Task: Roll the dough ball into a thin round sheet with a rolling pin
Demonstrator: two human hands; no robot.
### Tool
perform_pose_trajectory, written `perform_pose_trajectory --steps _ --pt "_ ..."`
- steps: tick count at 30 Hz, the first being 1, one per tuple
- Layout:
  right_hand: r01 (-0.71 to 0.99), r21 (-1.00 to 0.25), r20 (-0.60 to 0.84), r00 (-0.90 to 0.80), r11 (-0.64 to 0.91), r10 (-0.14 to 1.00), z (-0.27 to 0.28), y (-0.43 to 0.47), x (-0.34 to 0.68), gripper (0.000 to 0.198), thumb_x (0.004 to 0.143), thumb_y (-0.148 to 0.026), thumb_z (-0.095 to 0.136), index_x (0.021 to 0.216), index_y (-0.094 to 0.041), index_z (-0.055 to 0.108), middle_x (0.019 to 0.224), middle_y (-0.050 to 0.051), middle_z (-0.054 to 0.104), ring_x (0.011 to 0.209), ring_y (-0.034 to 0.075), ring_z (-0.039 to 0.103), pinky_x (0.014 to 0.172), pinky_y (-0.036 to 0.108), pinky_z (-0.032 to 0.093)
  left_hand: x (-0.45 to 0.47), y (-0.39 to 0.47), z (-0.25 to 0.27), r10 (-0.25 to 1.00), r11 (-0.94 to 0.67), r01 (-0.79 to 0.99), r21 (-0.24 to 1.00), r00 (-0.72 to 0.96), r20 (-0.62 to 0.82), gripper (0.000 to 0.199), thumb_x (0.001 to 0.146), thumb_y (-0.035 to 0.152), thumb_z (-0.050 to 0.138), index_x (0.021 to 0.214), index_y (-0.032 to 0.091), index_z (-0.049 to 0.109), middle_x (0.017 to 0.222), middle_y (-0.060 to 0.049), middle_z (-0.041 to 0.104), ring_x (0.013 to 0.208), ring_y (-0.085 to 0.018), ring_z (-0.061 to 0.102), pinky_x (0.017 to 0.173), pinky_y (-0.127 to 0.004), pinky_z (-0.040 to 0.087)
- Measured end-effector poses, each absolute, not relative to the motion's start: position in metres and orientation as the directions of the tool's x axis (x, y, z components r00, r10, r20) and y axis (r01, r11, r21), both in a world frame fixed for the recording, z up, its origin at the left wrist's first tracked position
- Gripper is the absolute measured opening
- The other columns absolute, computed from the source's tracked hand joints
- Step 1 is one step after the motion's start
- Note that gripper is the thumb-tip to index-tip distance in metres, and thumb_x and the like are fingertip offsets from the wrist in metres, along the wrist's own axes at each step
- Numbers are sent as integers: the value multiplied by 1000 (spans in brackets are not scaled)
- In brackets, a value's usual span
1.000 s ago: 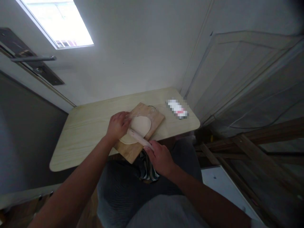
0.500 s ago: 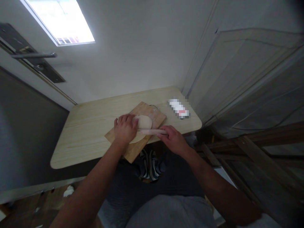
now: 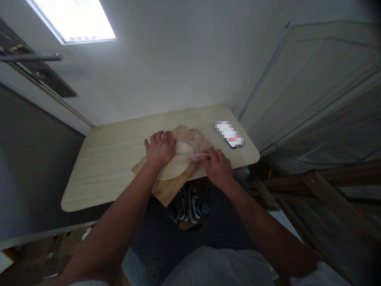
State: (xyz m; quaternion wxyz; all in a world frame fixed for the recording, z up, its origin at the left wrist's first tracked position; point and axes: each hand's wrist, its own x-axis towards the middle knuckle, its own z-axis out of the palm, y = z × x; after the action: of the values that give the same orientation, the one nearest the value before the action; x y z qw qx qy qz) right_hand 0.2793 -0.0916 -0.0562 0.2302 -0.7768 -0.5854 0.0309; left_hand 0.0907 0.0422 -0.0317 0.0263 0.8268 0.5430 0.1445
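Note:
A pale wooden rolling pin lies across a flat sheet of dough on a wooden cutting board. My left hand covers the pin's left end, palm down, with its fingers bent over the far side; that end is hidden beneath it. At the other end, my right hand has thumb and fingers closed around the pin. The dough spreads out on both sides of the pin, and part of it is under my left hand.
The board sits slantwise on a light wood table, its near corner past the front edge. A metal ring handle shows at its far side. A phone with a blurred screen lies to the right. Behind stands a white door.
Both hands and the rolling pin have moved away from me across the dough. More dough shows on the near side of the pin. The view has shifted slightly.

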Motion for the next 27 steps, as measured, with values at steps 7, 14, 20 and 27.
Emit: perform_pose_trajectory --steps 7,14,20,27 --pt "902 -375 354 350 -211 867 -65 -61 284 49 100 -55 46 135 -23 59 133 15 55 121 30 48 92 42 40 101 66 -31 899 -391 892 228 317 302 49 102 48 28 135 23 54 141 -16 55 132 -35 46 112 -61 29" --pt "916 -352 334 314 -191 889 -73 -42 290 48 103 -47 37 139 -21 56 138 15 57 125 30 48 101 44 36 107 79 -30 892 -384 893 234 294 342 48 102 47 27 126 19 58 129 -16 60 122 -34 52 106 -53 36" --pt "927 -334 335 289 -173 897 -70 -54 286 50 104 -48 35 136 -18 57 136 16 60 126 30 48 103 44 34 104 69 -30 889 -388 894 224 300 345 49 103 49 26 123 20 60 125 -16 62 120 -33 53 103 -51 38" --pt "933 -310 379 299 -184 876 -72 -73 278 51 104 -48 35 140 -16 54 142 17 57 131 31 45 106 48 31 98 51 -28 889 -404 891 205 330 318 48 102 48 27 120 21 63 125 -15 63 119 -34 53 102 -53 38"
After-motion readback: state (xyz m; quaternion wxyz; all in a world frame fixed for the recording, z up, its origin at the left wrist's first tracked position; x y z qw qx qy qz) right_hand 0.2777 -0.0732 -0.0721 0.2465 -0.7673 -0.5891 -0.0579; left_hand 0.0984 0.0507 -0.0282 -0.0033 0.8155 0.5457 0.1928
